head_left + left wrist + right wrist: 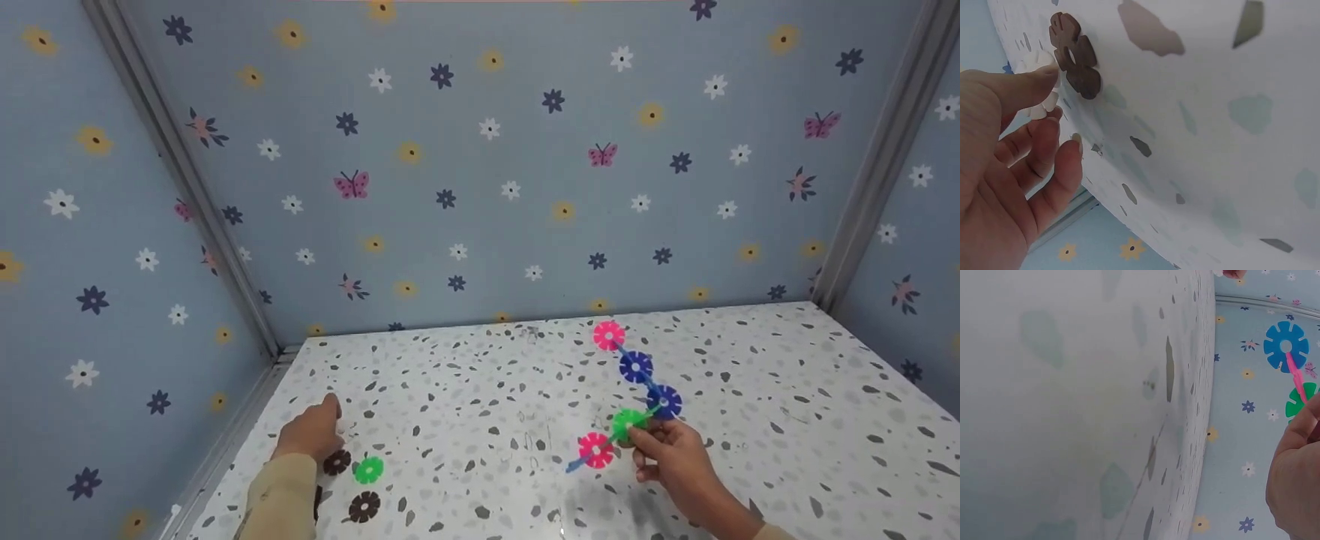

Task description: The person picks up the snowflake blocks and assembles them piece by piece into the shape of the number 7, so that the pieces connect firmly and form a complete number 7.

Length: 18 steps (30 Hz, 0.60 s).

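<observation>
On the right, my right hand (679, 461) pinches a green notched disc (627, 424) in a bent chain of interlocking discs. A pink disc (609, 335) tops the chain. In the right wrist view, a blue disc (1279, 355) marks the chain's end, and my right hand (1299, 478) is partly cut off. My left hand (309, 431) is low over the table at left. The left wrist view has this hand (1016, 140) pinching a white notched disc (1043, 58), partly hidden by the thumb, beside a brown disc (1076, 56).
Loose by the left forearm lie a dark brown disc (364, 507), another brown disc (337, 462) and a green disc (369, 470). The speckled white table (465, 397) meets a flower-patterned back wall (480, 172), with side panels at left and right.
</observation>
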Motion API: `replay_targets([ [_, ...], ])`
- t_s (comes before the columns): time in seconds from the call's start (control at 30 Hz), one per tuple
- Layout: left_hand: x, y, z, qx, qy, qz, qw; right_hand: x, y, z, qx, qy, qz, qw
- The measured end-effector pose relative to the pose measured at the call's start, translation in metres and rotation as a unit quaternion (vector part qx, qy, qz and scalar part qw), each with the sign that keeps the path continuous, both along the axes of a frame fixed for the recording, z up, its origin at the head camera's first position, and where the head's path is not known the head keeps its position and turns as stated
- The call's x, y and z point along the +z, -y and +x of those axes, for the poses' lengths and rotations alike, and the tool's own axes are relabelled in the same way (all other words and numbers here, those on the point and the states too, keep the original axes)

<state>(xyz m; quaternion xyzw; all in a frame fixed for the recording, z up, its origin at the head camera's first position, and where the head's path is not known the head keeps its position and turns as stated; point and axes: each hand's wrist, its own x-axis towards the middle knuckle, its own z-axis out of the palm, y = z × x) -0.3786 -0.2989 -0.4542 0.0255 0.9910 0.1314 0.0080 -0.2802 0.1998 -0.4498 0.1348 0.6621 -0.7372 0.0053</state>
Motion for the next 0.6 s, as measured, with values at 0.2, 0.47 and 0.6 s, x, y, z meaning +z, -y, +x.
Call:
replay_targets([
  [0.2,-0.003,-0.004,-0.002,-0.012,-0.019,-0.008,0.9997,0.004,0.0,0.0,0.007,-0.007,-0.001,1.0],
  [0.47,-0.006,-0.016,0.004,-0.014,-0.037,0.007,0.9992,0.005,0.002,0.001,0.018,-0.019,-0.013,0.9996],
  [0.6,-0.008,-0.03,0.006,-0.034,-0.052,0.024,0.9978,0.005,0.004,0.001,0.014,-0.015,-0.009,0.9997],
])
